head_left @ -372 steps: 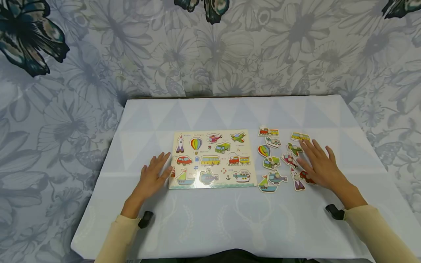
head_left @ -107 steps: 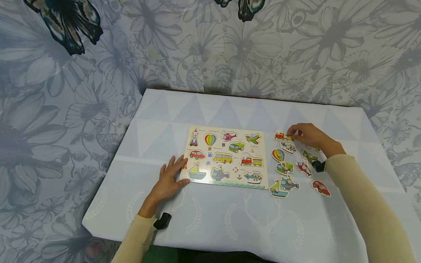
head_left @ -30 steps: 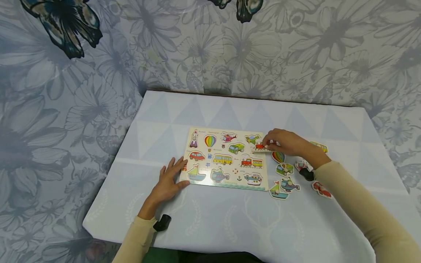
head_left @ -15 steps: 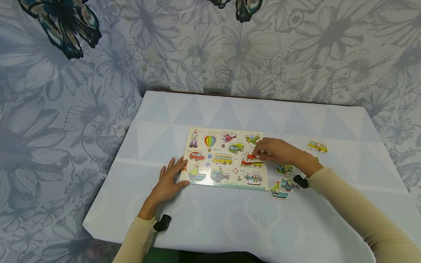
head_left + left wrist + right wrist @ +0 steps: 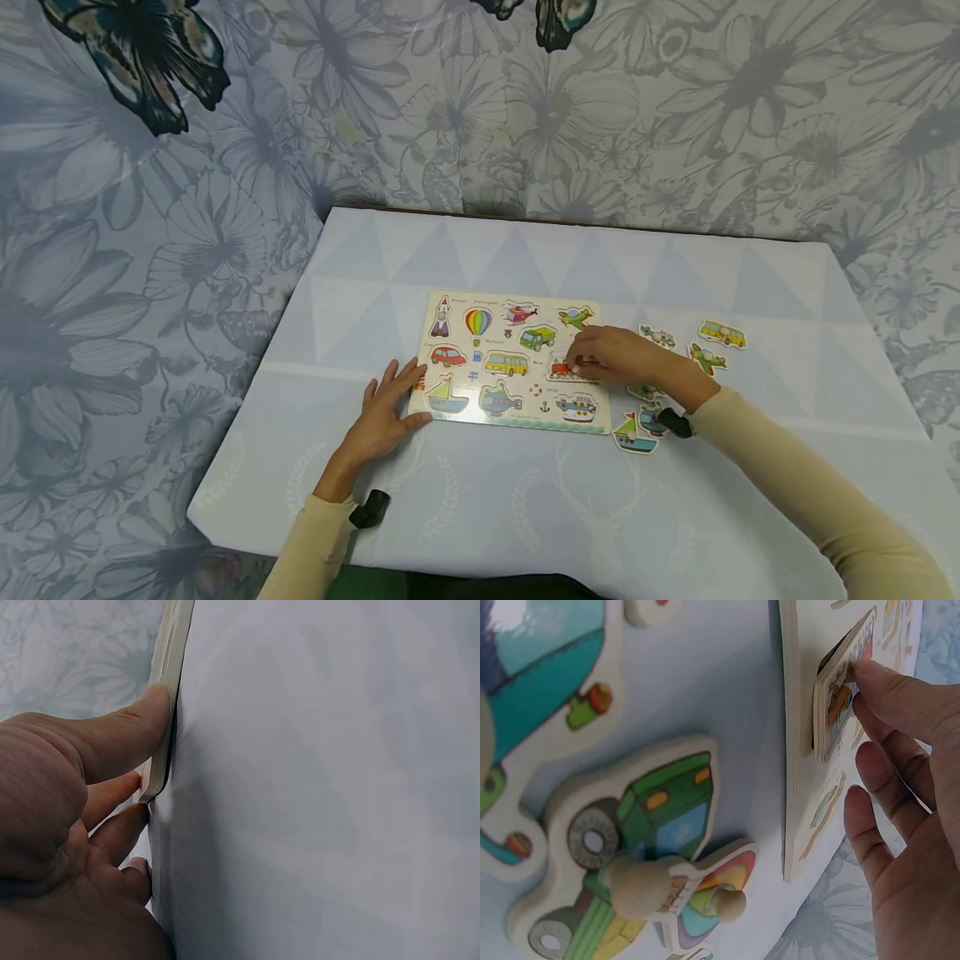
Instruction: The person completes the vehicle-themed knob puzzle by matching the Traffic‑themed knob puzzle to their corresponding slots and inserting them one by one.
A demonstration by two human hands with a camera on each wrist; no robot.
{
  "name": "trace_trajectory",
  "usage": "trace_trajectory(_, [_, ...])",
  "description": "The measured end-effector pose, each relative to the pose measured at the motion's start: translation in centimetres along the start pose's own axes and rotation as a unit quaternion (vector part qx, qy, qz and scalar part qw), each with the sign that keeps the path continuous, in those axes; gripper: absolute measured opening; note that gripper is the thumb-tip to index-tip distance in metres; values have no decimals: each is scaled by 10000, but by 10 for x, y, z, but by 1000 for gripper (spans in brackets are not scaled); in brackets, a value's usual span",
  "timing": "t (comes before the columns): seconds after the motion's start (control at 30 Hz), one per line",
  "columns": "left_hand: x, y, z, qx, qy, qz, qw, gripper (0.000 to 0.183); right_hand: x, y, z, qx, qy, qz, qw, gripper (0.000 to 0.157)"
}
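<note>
A flat wooden puzzle board (image 5: 534, 412) with printed vehicles lies on the table. My left hand (image 5: 382, 417) rests at its left side, fingers spread and straight; the left wrist view shows the thumb (image 5: 135, 727) against the board's edge. With thumb and fingertips, my right hand (image 5: 622, 354) pinches a train puzzle piece (image 5: 558, 368) over the board's train picture. Seen from the right wrist, this piece is tilted and stands partly proud of the board. The hand covers its right part in the head view.
Right of the board lie loose knobbed pieces: a yellow bus (image 5: 723, 334), a plane (image 5: 707, 359), a ship (image 5: 657, 336), a sailboat (image 5: 634, 437), a green truck (image 5: 671, 802) and a balloon (image 5: 697, 922). The right forearm hides others.
The rocket piece left the loose group between the two oldest frames. Later my right hand picked the train piece from the group and carried it left and down onto the board. My left hand stays.
</note>
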State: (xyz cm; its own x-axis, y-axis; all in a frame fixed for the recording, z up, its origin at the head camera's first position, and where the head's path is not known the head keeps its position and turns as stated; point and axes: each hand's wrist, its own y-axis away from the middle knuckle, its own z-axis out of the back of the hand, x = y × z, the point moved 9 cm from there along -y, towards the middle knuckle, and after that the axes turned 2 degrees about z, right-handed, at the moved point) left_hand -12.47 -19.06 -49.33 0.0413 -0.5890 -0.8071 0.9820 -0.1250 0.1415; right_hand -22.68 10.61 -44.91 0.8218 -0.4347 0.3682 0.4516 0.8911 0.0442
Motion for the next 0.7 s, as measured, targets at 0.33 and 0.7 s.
trace_trajectory(0.33, [2, -2, -2, 68, -94, 108, 9999, 78, 3, -2, -4, 99, 55, 53, 9999, 12])
trace_trajectory(0.7, [5, -4, -4, 92, -100, 146, 9998, 78, 2, -1, -6, 192, -103, -90, 9997, 12])
